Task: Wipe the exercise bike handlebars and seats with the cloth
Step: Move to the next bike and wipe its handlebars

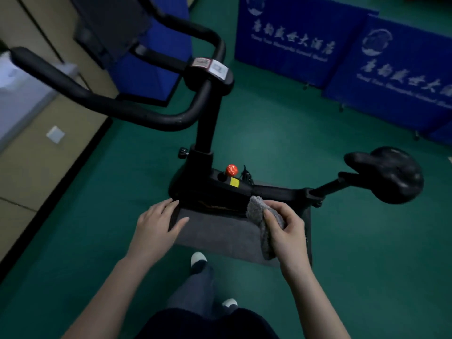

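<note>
A black exercise bike stands in front of me. Its curved handlebars [102, 101] reach up and to the left, and its black seat [391, 174] sits at the right. My right hand [286, 231] grips a bunched grey cloth [259, 216] just below the bike frame [244, 189], left of the seat post. My left hand [156, 221] hangs in the air with relaxed, straight fingers and holds nothing, over the left edge of the grey mat [220, 233] under the bike.
Blue folding screens [305, 40] with white lettering stand behind and to the right. A beige wall [36, 167] with a white socket runs along the left. The floor is green [318, 133]. A red knob [231, 170] tops the frame. My legs and shoes [198, 259] are below.
</note>
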The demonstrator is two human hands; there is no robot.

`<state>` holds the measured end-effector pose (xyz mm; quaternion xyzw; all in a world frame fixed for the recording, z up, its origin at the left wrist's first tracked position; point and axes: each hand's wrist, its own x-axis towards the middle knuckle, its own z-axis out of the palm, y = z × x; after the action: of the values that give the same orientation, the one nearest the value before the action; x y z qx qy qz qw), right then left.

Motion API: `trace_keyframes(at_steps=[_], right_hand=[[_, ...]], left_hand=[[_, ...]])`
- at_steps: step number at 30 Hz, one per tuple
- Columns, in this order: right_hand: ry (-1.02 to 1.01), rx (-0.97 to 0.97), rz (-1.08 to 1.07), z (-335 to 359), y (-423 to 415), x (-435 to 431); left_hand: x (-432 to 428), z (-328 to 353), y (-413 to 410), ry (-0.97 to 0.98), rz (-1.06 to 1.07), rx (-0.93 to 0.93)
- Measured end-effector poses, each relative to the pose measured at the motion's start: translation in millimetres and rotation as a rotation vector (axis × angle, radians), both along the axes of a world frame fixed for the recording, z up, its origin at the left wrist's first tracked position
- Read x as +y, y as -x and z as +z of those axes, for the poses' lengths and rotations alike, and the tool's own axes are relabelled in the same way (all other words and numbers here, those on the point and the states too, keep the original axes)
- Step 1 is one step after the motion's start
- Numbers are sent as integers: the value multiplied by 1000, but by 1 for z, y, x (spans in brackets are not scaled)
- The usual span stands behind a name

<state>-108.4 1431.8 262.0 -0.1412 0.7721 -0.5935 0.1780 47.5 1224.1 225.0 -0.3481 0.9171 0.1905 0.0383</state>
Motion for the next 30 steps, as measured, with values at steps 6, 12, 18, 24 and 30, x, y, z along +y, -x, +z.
trace_keyframes(at_steps=[6,12,18,24,30], right_hand=[[88,55,94,19,23,-49],[185,154,173,60,58,-103],[238,252,257,85,77,-152],[281,305,434,105,77,-191],[307,308,664,112,82,-250]], left_hand=[[-30,6,-1,14,122,34],[-66,19,11,17,275,124],[-100,37,17,49,382,199],[-119,59,15,82,532,314],[-136,72,14,117,687,403]])
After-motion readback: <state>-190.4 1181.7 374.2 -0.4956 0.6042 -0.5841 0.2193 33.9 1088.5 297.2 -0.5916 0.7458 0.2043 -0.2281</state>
